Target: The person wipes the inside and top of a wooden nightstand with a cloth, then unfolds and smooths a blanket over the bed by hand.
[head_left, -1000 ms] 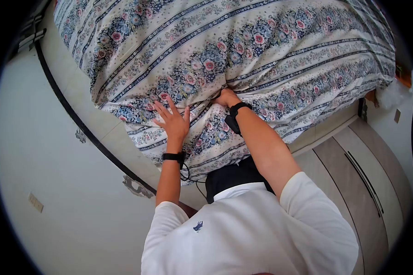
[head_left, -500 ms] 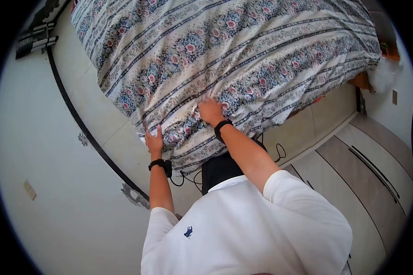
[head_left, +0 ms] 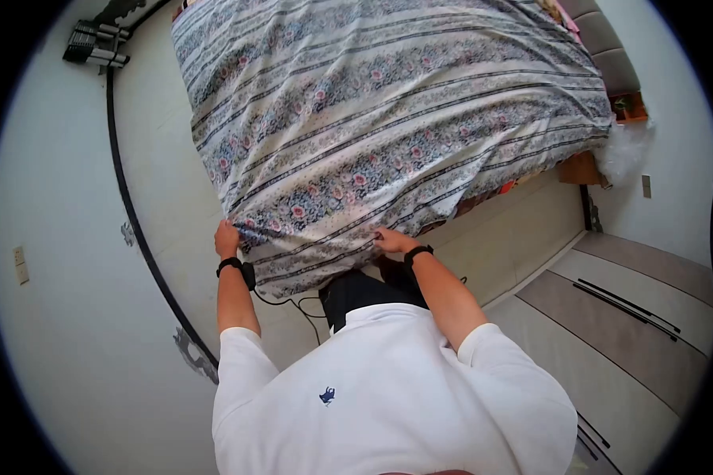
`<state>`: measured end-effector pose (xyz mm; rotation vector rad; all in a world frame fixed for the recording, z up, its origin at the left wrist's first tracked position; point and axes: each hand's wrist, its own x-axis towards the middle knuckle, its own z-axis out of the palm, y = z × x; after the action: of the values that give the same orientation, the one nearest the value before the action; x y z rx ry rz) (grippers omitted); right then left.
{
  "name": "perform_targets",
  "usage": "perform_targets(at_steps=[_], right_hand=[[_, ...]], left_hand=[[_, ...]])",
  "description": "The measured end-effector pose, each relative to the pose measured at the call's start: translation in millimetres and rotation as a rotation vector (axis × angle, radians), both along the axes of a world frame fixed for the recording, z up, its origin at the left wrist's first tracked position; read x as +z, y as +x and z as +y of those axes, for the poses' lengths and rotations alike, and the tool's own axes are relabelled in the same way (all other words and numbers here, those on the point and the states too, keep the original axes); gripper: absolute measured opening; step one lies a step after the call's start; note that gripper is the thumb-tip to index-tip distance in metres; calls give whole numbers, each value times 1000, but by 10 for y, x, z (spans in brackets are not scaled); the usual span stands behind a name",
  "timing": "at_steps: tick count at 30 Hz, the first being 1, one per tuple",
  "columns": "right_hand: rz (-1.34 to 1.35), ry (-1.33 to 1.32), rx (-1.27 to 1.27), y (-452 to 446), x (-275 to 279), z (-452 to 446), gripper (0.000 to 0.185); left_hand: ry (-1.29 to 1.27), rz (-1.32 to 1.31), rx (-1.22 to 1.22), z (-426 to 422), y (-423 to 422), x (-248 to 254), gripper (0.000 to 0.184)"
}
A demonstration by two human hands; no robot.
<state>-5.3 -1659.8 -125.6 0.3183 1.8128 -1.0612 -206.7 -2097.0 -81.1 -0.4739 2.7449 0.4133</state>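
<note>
A floral, striped sheet (head_left: pixel 356 150) covers the bed, with creases running across it. My left hand (head_left: pixel 226 237) is closed on the sheet at its near left corner. My right hand (head_left: pixel 394 241) pinches the near edge of the sheet, to the right of my left hand. Between my hands the sheet hangs in front of my dark trousers (head_left: pixel 364 294). Both wrists wear black bands.
Black cables (head_left: pixel 297 305) lie on the floor near my legs. A striped wooden cabinet (head_left: pixel 618 317) with dark handles stands at the right. The padded headboard (head_left: pixel 602 43) and a clear plastic bag (head_left: pixel 627 150) are at the upper right. A folded metal rack (head_left: pixel 95 43) is at the upper left.
My left hand has moved left and closed on the sheet's corner. My right hand has gone from the sheet's top to its near edge. The sheet lies flatter, and the view has shifted.
</note>
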Motion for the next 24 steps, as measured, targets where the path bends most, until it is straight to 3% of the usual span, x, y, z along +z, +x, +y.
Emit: perform_targets(at_steps=[1,3,4,5,7,9,10,12,15,17,19,21,23,24], right_hand=[[6,173,62,131,30,324,58],[-18,235,-113,314,451,894,53],[77,302,-213,562,220,1234,50],[175,360,-313,815,-53,1571,47],[2,384,-615,1094,202,1959,41],[36,484,-663,1467,82,2291,33],[-7,508,-610,1646,-67,2452,32],[-39,542,-552,1816,-184,2709,31],[-102,507,-591,1625,-195,3009,38],[92,623,-501,1411,-93,3203,47],[72,518,-539,949,152,3467,59],[401,705,-257,765,-55,3834,59],[535,803,43,455,319,4010,59],[542,807,56,271,332,4146,59]], left_hand=[[18,-74,57,70,-41,71,28],[-7,27,173,330,63,135,25],[-66,127,304,427,117,170,23],[-100,148,272,574,206,147,21],[-34,253,17,804,427,-116,25],[167,119,-138,1444,737,103,30],[214,186,-326,1568,936,-371,38],[253,-89,-444,2207,1264,-356,46],[365,-82,-646,2992,1679,-358,51],[342,-65,-674,3469,1750,-276,52],[290,-72,-714,3947,1755,-251,57],[211,-29,-763,4440,1716,-303,59],[189,-39,-859,4821,1912,-378,64],[195,-33,-847,5079,1867,-425,64]])
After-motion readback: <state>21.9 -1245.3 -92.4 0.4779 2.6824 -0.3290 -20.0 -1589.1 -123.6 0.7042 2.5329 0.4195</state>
